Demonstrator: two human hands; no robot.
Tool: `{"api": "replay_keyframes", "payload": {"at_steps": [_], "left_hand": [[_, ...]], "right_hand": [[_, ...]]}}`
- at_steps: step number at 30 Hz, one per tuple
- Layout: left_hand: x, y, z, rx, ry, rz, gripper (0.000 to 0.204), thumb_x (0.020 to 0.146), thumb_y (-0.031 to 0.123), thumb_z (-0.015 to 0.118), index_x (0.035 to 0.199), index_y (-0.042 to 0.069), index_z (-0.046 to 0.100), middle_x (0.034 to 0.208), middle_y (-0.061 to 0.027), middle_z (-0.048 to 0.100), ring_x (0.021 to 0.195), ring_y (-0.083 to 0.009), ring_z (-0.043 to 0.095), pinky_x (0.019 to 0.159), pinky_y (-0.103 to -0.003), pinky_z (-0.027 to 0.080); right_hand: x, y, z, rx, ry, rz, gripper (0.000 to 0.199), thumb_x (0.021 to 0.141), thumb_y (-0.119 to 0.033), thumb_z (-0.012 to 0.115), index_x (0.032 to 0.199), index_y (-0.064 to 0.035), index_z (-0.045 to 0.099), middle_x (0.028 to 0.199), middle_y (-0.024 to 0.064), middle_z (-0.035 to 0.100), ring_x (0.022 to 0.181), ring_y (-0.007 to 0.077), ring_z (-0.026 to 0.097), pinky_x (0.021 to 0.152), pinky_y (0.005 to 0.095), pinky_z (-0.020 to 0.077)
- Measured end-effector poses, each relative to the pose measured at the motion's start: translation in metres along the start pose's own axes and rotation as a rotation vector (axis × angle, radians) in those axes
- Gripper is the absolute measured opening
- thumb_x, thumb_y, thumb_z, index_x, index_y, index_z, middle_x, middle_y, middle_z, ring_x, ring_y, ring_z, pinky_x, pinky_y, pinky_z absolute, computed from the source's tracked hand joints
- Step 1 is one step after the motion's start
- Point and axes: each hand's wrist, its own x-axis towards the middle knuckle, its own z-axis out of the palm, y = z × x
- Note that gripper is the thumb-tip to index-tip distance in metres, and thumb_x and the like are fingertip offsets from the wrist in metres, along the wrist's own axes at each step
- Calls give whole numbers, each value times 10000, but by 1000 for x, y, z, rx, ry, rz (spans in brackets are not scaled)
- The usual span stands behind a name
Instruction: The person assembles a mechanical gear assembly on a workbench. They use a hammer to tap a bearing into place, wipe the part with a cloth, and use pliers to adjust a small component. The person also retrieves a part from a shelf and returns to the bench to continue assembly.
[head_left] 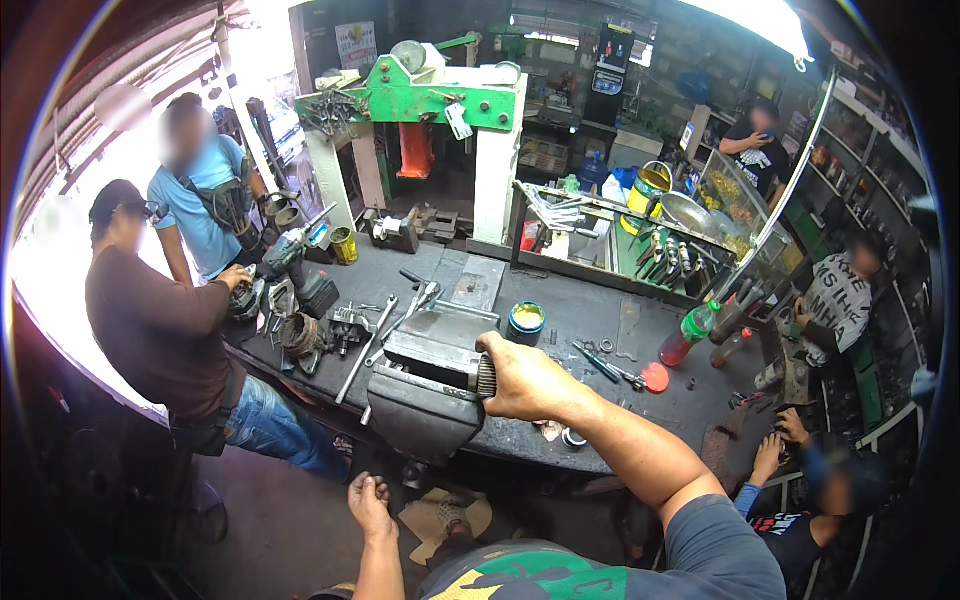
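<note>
My right hand (525, 380) is closed around a round toothed metal gear (486, 378) at the right end of the bench vise (425, 405). A short part beside the gear sits between the vise jaws. Below the vise, in front of the bench edge, my left hand (371, 505) is held low with its fingers curled. Whatever those fingers may hold is hidden. Just behind the vise stands an open tin of yellowish grease (526, 320). Long wrenches (367, 350) lie left of the vise.
A green and white press (440, 100) rises behind the bench. Two people stand at the left near a power drill (285, 255) and metal parts. Pliers (597, 362), a red-liquid bottle (690, 332) and a red cap (655, 377) lie rightward. Other people are at the right.
</note>
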Motion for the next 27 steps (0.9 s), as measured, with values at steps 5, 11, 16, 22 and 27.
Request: {"api": "replay_keyframes", "payload": {"at_steps": [5, 11, 16, 22, 27], "left_hand": [[-10, 78, 58, 97, -177, 584, 293, 1114, 55, 644, 1397, -10, 608, 1180, -85, 726, 1084, -160, 699, 1018, -325, 567], [-18, 164, 140, 708, -592, 1069, 759, 845, 115, 831, 1536, -40, 558, 1449, -219, 697, 1376, -405, 647, 1258, -534, 448], [-9, 158, 199, 963, -814, 1016, 1084, 774, 214, 920, 1673, -84, 392, 1681, -275, 518, 1611, -433, 451, 1381, -617, 231], [-30, 150, 229, 1045, -496, 898, 1193, 742, 468, 1012, 1670, -27, 449, 1598, -217, 622, 1474, -423, 574, 1335, -619, 307], [-23, 123, 240, 1074, -306, 1081, 1106, 729, 362, 999, 1635, -19, 493, 1546, -229, 659, 1434, -485, 578, 1291, -573, 389]], "right_hand": [[26, -26, -12, -144, -167, 1, 678, 797, -251, 896, 1360, 23, 635, 1247, 279, 711, 1172, 456, 732, 1011, 515, 612], [51, -19, 18, -213, -121, -17, 617, 783, -291, 902, 1282, 14, 706, 1239, 257, 701, 1165, 438, 730, 1015, 504, 612], [43, 3, 23, -73, -45, -20, 807, 787, -297, 945, 1446, 41, 625, 1309, 255, 681, 1241, 448, 696, 1070, 494, 587], [-7, 96, 41, 175, 201, -97, 662, 924, -244, 886, 1487, -17, 621, 1358, 218, 679, 1289, 436, 666, 1121, 479, 555], [-48, 270, 56, 6, 262, 459, 496, 963, -161, 748, 1438, -23, 707, 1347, 260, 749, 1275, 446, 720, 1096, 514, 582]]}}
